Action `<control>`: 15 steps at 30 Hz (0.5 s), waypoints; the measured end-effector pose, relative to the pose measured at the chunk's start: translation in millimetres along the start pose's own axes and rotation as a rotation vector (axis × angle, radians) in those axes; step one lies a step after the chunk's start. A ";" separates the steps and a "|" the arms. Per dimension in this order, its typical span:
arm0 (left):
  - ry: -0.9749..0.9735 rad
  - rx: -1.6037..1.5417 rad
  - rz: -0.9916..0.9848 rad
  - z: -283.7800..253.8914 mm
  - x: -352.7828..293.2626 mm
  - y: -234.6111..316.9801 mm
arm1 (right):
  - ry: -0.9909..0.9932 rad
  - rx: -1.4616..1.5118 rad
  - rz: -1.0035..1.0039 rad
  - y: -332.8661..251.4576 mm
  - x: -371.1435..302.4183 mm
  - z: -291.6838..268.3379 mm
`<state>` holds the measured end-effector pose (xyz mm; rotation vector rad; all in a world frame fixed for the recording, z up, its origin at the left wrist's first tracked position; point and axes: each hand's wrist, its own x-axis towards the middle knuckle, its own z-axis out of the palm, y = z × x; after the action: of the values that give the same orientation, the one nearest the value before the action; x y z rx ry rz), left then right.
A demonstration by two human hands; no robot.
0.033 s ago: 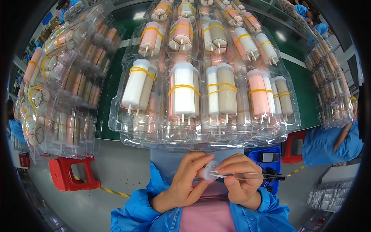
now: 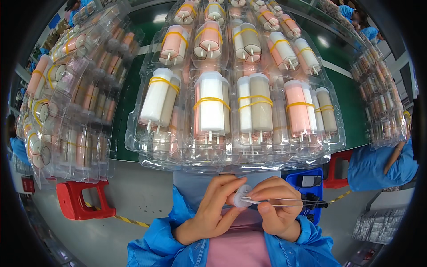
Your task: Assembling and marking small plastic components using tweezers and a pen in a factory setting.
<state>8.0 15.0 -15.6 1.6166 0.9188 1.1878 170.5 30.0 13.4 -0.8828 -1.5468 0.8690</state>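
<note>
Low in front of my chest, my left hand (image 2: 212,208) pinches a small translucent round cap (image 2: 240,197) by its rim side. Something pinkish shows just behind the cap; whether it is a tube or a fingertip I cannot tell. Thin metal tweezers (image 2: 253,202) lie between the thumb and fingers of my right hand (image 2: 279,205). Their tips touch or nearly touch the cap's face, and the far end points right. Beyond my hands is a clear plastic tray (image 2: 235,161) of white, pink and grey cylinders (image 2: 211,104), bundled with yellow rubber bands.
Stacked clear trays (image 2: 66,129) with more cylinders stand at the left, and others (image 2: 382,98) at the far right. A blue bin (image 2: 316,172) with dark items sits right of my hands. Red stools (image 2: 71,200) flank me. A person in blue (image 2: 378,167) sits at right.
</note>
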 end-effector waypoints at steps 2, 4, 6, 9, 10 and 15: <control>-0.002 0.014 0.009 0.0 0.3 -0.1 | 0.001 -0.017 -0.003 -0.3 0.7 0.8; -0.006 0.027 0.012 -0.2 0.1 -1.7 | -0.009 -0.015 -0.007 0.6 1.5 0.7; 0.000 0.027 0.012 -0.6 -0.5 -2.5 | -0.017 -0.017 -0.012 1.6 1.8 0.7; 0.003 0.017 0.011 -0.6 -1.2 -3.5 | -0.021 -0.023 -0.019 2.2 2.1 0.7; 0.003 0.013 0.010 -0.5 -1.4 -3.8 | -0.019 -0.024 -0.021 2.6 1.9 0.6; 0.003 0.017 0.007 -0.4 -0.9 -3.3 | -0.023 -0.016 -0.030 4.3 1.7 -0.2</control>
<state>7.2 15.4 -19.0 1.6326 0.9281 1.1905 170.8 33.6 10.3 -0.8616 -1.5855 0.8491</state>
